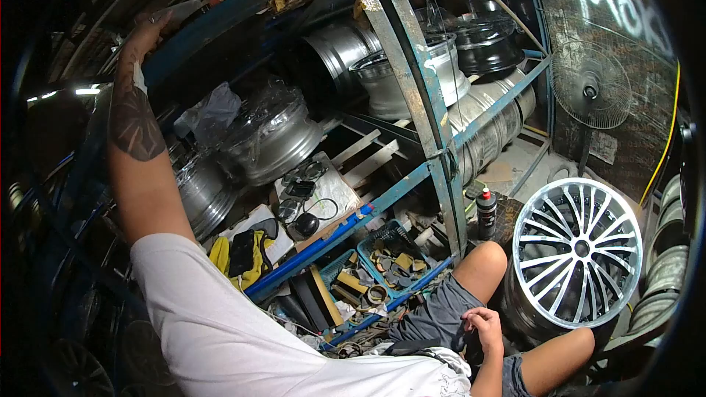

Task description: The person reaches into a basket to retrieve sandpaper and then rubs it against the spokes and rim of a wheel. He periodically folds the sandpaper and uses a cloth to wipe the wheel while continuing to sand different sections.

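Note:
My left hand [151, 31] is raised to the upper shelf at the top left, its fingers bent beside a piece of clear plastic [184, 12]. Whatever those fingers grip is too small and dark to name. Low over my lap, my right hand [484, 326] has its fingers curled together near the grey shorts [441, 317]; I cannot make out anything in them. To the right of that hand, a multi-spoke wheel rim [581, 249] with a bright face stands tilted between my knees, touched by neither hand.
Blue metal shelving [397, 187] holds several rims, some wrapped in plastic. Baskets of scraps [397, 254], yellow-and-black gloves [246, 256] and a black bottle with a red cap [486, 213] are near my knees. A fan [590, 92] stands by the back wall, and more rims [665, 272] line the right edge.

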